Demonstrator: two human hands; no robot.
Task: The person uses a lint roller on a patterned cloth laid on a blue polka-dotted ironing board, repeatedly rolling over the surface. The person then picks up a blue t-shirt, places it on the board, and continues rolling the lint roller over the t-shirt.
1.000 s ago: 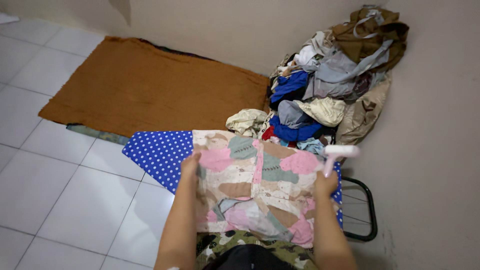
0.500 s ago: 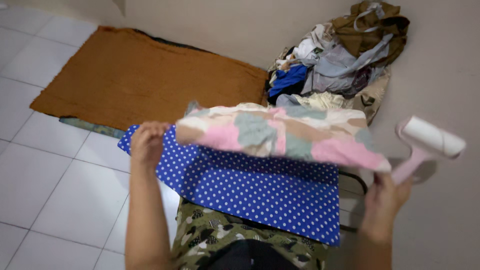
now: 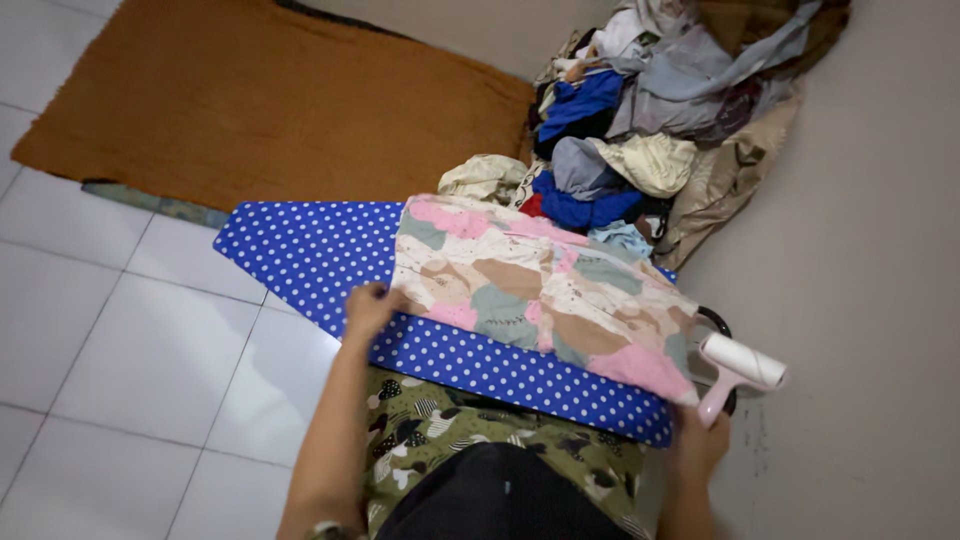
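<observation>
On the blue dotted ironing board [image 3: 310, 250], a patchwork cloth [image 3: 530, 290] lies lengthwise left-right, its near corners pinched by left hand [image 3: 368, 310] and right hand [image 3: 697, 445], which also grasps a lint roller [image 3: 735, 370].

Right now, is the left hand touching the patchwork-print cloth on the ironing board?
Touching. The head view shows the left hand gripping the near left corner of the patchwork-print cloth, which lies on the blue polka-dot ironing board.
</observation>
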